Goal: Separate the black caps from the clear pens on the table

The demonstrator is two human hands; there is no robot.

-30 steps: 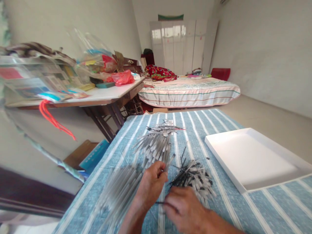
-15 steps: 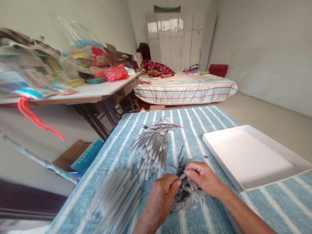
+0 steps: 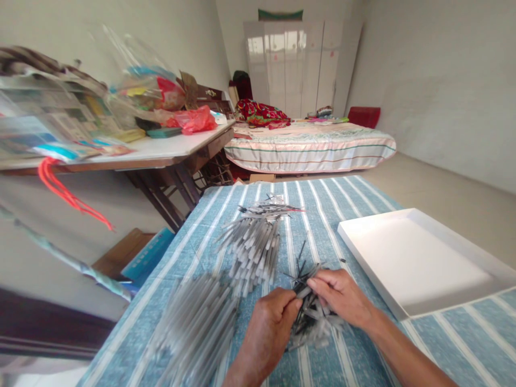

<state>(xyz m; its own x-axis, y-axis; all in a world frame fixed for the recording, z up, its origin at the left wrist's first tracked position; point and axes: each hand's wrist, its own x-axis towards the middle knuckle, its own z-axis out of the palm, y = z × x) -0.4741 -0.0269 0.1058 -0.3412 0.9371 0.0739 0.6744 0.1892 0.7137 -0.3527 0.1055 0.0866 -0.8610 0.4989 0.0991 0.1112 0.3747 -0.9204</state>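
A short grey tube (image 3: 303, 291) spans the gap between my two hands. My left hand (image 3: 271, 322) pinches one end, thumb against curled fingers. At the other end, the closed fingertips of my right hand (image 3: 341, 295) grip it. Just under both hands lies a loose heap of small black and translucent pieces (image 3: 320, 330), partly covered by them. Left of my left hand is a large bunch of long grey tubes (image 3: 197, 322), blurred. A second bunch of grey tubes (image 3: 253, 252) lies beyond it, with thin dark sticks (image 3: 272, 209) at its far end.
A shallow white box (image 3: 435, 263) stands to the right on the blue striped cloth (image 3: 322, 215). A small black piece (image 3: 342, 260) lies near its corner. At left, a white-topped table (image 3: 161, 150) holds bags, with a red cord (image 3: 74, 199) hanging down. A bed (image 3: 310, 150) stands beyond.
The whole view has shifted slightly, so things appear a little further right. My hands keep nearly the same pose around the grey tube.
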